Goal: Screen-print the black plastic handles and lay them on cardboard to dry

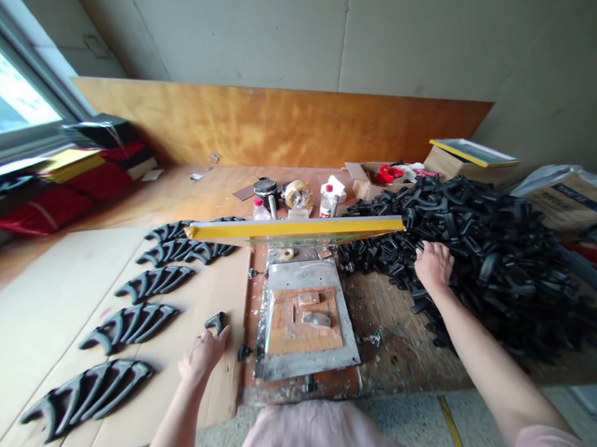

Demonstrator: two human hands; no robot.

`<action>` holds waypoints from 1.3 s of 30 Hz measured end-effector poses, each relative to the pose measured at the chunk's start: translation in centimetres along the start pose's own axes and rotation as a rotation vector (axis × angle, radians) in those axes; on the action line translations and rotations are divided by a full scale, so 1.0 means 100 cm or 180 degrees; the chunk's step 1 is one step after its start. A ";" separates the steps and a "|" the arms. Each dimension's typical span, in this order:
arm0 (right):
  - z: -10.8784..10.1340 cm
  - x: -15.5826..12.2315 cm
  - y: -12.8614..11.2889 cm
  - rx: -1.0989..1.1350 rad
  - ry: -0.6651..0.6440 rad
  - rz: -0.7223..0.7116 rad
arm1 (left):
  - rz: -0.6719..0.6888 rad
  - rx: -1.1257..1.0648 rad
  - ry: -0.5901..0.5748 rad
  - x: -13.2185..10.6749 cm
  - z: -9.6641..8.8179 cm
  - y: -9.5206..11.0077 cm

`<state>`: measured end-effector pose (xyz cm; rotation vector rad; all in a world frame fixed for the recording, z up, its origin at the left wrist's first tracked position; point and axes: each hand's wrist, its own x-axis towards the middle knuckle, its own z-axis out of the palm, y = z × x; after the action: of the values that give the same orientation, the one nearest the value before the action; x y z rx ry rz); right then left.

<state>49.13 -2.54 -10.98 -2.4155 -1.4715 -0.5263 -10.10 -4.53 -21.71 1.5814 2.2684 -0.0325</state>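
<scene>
Pinching one black part (pixel 215 322) over the cardboard (pixel 81 275), left hand (pixel 201 355) fingers closed on its near end; nested rows (pixel 128 324) alongside, probably packed to save space. Right hand (pixel 435 264) at the black pile (pixel 491 267), can't tell its grip. Metal plate (pixel 301 275) on the tabletop (pixel 383 319) between, likely for easy reach.

At Least Seven Fanned Groups (pixel 156 282), One Heap (pixel 485 260)

Five groups stand in one column, at least two beside it, partly hidden; the heap is too dense to count. There are two hands (pixel 201 355), two red-capped bottles (pixel 326 203), two yellow-edged frames (pixel 299 229), two tape rolls (pixel 287 254) and one metal plate (pixel 348 334).
</scene>
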 end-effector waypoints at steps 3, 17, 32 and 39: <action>-0.002 -0.032 -0.052 0.0719 -0.0320 -0.1079 | -0.0013 -0.0308 0.0015 -0.010 -0.020 0.008; 0.010 -0.146 -0.251 0.1330 -0.1711 -0.3051 | 0.1627 -0.4487 0.0706 -0.057 -0.172 0.144; 0.007 -0.168 -0.229 0.1395 -0.1177 -0.3381 | 0.2033 -0.4703 0.0725 -0.055 -0.175 0.166; 0.004 -0.155 -0.171 0.1863 -0.1145 -0.2678 | 0.1509 -0.4303 0.0346 -0.080 -0.145 0.126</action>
<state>27.44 -6.98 -17.45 -1.4196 -2.3677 0.2131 -0.47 -3.77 -3.31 1.1932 1.2385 1.3813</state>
